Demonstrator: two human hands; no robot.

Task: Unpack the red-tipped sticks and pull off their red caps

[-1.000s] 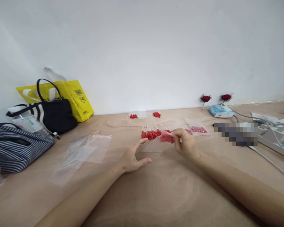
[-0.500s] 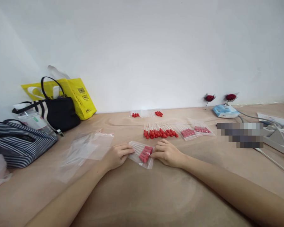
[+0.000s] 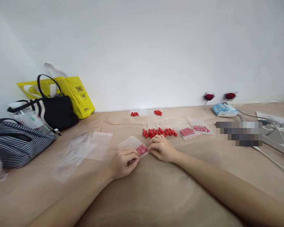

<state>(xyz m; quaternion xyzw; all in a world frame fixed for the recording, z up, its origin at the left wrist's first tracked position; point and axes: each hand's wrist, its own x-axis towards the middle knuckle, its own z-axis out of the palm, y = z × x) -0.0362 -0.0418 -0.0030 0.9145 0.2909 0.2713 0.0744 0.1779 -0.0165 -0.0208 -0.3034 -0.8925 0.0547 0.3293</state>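
A clear zip bag (image 3: pixel 130 142) with several red-tipped white sticks inside lies on the table between my hands. My left hand (image 3: pixel 125 160) pinches its near edge, fingers closed, covering part of the bag. My right hand (image 3: pixel 161 148) grips the right corner beside the red tips. Just beyond my right hand is a row of loose red-tipped sticks (image 3: pixel 159 130), tips facing me. Two filled zip bags, one nearer (image 3: pixel 187 131) and one farther (image 3: pixel 201 128), lie to the right of that row.
Flat clear bags (image 3: pixel 85 151) are spread at the left. Behind them stand a striped bag (image 3: pixel 19 145), a black bag (image 3: pixel 61 112) and a yellow bag (image 3: pixel 81 97). More red tips (image 3: pixel 158 112) lie by the wall. A tissue pack (image 3: pixel 224 110) and a power strip (image 3: pixel 279 138) are at the right.
The bag has turned so its red-tip end points toward me and to the right. My left hand has moved from its left edge to the near edge; my right hand has shifted slightly left.
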